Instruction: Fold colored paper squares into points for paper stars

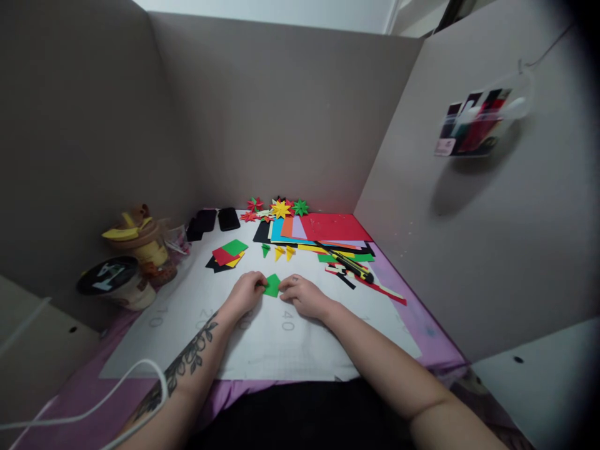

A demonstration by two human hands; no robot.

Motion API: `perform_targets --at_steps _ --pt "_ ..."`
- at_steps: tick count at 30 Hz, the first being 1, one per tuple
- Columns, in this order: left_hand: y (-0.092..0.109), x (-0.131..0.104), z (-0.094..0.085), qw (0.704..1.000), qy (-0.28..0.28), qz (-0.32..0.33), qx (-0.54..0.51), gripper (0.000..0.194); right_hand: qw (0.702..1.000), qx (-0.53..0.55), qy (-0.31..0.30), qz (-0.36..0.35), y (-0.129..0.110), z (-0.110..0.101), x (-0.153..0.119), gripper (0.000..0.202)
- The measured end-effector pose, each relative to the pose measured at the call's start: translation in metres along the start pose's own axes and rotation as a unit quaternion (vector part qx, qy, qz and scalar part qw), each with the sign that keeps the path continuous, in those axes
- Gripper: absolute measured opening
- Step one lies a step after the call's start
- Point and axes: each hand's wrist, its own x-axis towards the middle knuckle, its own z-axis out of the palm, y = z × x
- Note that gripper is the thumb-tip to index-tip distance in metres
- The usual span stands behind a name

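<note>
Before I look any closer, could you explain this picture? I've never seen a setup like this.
There's no machine here: these are a person's bare hands, seen from a camera worn on the head, looking forward and down. Fingertips of the left hand and right hand are at opposite edges of a small green paper; how firmly they grip is too small to tell. Beneath is a white sheet with printed numbers. Farther back lie paper squares, coloured sheets, a cutter and star-shaped paper pieces.

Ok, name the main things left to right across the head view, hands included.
Black-lidded tub, left hand, green paper, right hand, black-and-yellow cutter, hanging pouch.
</note>
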Motion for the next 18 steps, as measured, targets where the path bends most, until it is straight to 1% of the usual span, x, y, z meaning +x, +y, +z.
perform_targets --at_steps 3,7,12,18 --pt "0.0008 -0.0005 -0.001 1.0 -0.001 -0.002 -0.004 0.02 1.0 -0.001 0.01 -0.011 0.0069 -0.002 0.0003 0.026" --pt "0.0004 -0.0016 -0.0011 1.0 0.0 -0.005 -0.012 0.021 0.999 -0.024 -0.015 -0.024 0.0094 -0.004 0.0034 0.03" --pt "-0.0013 -0.0019 -0.0002 1.0 0.001 -0.017 -0.025 0.024 0.998 -0.046 -0.039 -0.027 0.0074 -0.0033 0.0046 0.036" --pt "-0.0004 -0.0024 -0.0012 0.999 0.005 -0.016 -0.037 0.024 0.998 -0.046 -0.026 -0.041 0.0004 -0.0054 0.0081 0.043"
